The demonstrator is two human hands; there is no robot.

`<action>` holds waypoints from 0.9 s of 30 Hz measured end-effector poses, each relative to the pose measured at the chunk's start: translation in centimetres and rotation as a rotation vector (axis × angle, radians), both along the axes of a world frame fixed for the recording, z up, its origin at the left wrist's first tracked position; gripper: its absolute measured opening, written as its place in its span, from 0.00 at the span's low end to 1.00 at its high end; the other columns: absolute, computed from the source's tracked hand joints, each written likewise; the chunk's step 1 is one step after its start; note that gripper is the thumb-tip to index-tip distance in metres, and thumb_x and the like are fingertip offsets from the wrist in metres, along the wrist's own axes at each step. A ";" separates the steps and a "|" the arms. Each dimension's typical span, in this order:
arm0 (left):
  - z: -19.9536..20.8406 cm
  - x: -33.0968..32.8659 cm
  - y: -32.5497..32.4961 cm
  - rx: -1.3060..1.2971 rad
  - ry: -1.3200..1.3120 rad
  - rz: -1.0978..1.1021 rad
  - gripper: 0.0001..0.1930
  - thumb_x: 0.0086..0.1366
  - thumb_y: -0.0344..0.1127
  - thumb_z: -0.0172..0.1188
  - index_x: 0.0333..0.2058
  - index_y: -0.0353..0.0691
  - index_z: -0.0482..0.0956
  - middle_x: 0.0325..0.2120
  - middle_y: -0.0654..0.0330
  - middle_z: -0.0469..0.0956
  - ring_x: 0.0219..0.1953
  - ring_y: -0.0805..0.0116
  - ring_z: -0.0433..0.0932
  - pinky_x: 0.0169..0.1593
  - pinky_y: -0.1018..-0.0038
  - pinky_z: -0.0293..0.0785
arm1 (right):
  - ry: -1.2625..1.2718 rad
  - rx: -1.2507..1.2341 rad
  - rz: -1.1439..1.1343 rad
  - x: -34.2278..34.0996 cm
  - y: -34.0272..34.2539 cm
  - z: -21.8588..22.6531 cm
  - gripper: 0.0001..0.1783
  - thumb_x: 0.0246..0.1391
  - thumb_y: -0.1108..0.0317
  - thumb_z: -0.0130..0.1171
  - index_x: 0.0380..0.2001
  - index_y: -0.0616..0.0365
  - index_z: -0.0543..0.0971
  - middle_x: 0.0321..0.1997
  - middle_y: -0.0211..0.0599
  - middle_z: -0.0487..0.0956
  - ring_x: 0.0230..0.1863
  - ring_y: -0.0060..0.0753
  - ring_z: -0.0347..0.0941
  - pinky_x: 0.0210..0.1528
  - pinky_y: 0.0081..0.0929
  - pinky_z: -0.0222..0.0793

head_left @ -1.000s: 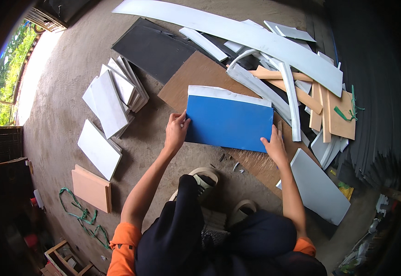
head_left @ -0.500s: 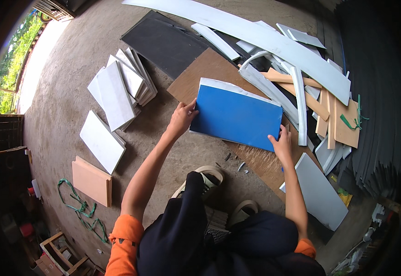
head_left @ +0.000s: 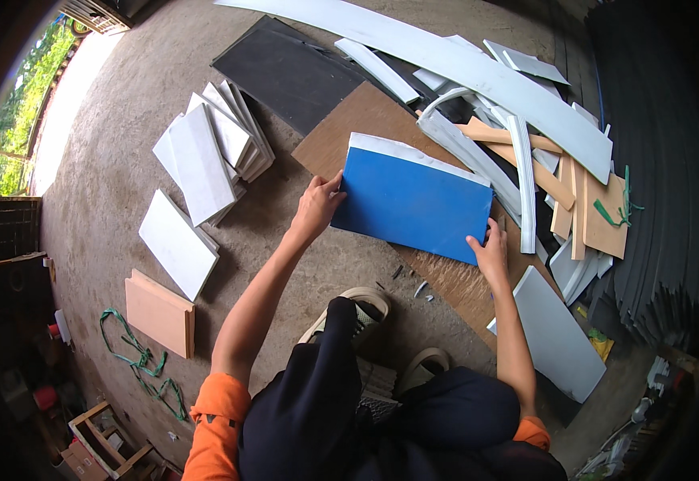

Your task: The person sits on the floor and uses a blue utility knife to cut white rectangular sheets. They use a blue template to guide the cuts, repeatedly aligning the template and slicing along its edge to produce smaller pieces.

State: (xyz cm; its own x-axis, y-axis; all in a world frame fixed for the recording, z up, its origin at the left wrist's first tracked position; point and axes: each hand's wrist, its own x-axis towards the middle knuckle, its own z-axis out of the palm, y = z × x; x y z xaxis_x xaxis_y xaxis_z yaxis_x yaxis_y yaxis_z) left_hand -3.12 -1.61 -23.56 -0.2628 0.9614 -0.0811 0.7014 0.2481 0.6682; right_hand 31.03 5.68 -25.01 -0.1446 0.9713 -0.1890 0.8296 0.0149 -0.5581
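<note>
A flat blue rectangular sheet (head_left: 414, 202) lies between my hands, over the brown board (head_left: 365, 120). Along its far edge a white sheet (head_left: 422, 156) shows from beneath. My left hand (head_left: 318, 205) grips the blue sheet's left edge, fingers partly tucked behind it. At the right edge, near the lower corner, my right hand (head_left: 490, 250) pinches it with the thumb on top. Whether the hands also hold the white sheet cannot be made out.
Stacked white slabs (head_left: 203, 164) and a peach block (head_left: 159, 314) lie on the left, near green string (head_left: 141, 357). A long white strip (head_left: 446, 68) crosses white and tan offcuts at right. A black sheet (head_left: 285, 72) lies beyond; a pale grey panel (head_left: 554, 333) rests by my right forearm.
The far edge of the white sheet shows slightly more above the blue one, and the near edge looks a little changed in tilt. My hands stay in nearly the same place.
</note>
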 end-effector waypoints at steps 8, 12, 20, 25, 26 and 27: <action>-0.1 0.0 0.2 -0.019 -0.018 0.029 0.20 0.51 0.33 0.56 0.46 0.46 0.71 0.31 0.51 0.72 0.33 0.56 0.73 0.38 0.67 0.69 | 0.030 0.073 0.004 -0.2 0.1 0.6 0.31 0.41 0.67 0.60 0.50 0.61 0.63 0.36 0.40 0.68 0.35 0.31 0.67 0.38 0.27 0.66; 0.1 -0.1 0.1 -0.034 -0.019 0.037 0.21 0.51 0.33 0.56 0.46 0.47 0.71 0.30 0.52 0.72 0.32 0.58 0.74 0.38 0.67 0.69 | 0.137 -0.099 -0.037 -0.1 0.7 1.6 0.28 0.40 0.71 0.58 0.48 0.64 0.65 0.32 0.40 0.73 0.32 0.32 0.71 0.35 0.26 0.67; -0.3 -0.4 0.5 -0.057 -0.091 0.046 0.21 0.50 0.33 0.57 0.47 0.47 0.70 0.30 0.54 0.74 0.31 0.60 0.75 0.37 0.69 0.70 | 0.284 -0.078 -0.113 1.1 1.6 -0.6 0.25 0.41 0.75 0.57 0.46 0.65 0.67 0.29 0.37 0.74 0.29 0.25 0.71 0.32 0.22 0.67; -0.4 -0.4 0.6 -0.103 -0.153 0.083 0.21 0.50 0.33 0.58 0.46 0.46 0.70 0.30 0.55 0.74 0.30 0.60 0.75 0.37 0.69 0.70 | 0.323 -0.089 -0.144 0.6 1.7 -0.1 0.23 0.41 0.77 0.57 0.45 0.65 0.67 0.28 0.36 0.74 0.29 0.24 0.71 0.32 0.20 0.68; -0.5 -0.4 0.5 -0.102 -0.143 0.080 0.21 0.50 0.34 0.58 0.46 0.46 0.70 0.29 0.55 0.74 0.31 0.60 0.75 0.37 0.69 0.70 | 0.328 -0.084 -0.151 0.3 1.6 0.4 0.23 0.40 0.78 0.57 0.44 0.65 0.67 0.28 0.37 0.74 0.29 0.24 0.71 0.32 0.20 0.68; -0.5 -0.5 0.4 -0.100 -0.132 0.077 0.21 0.50 0.34 0.58 0.46 0.46 0.70 0.29 0.55 0.74 0.31 0.60 0.75 0.37 0.69 0.70 | 0.332 -0.080 -0.158 0.2 1.5 0.6 0.22 0.40 0.78 0.57 0.43 0.65 0.67 0.28 0.37 0.74 0.29 0.25 0.71 0.32 0.20 0.68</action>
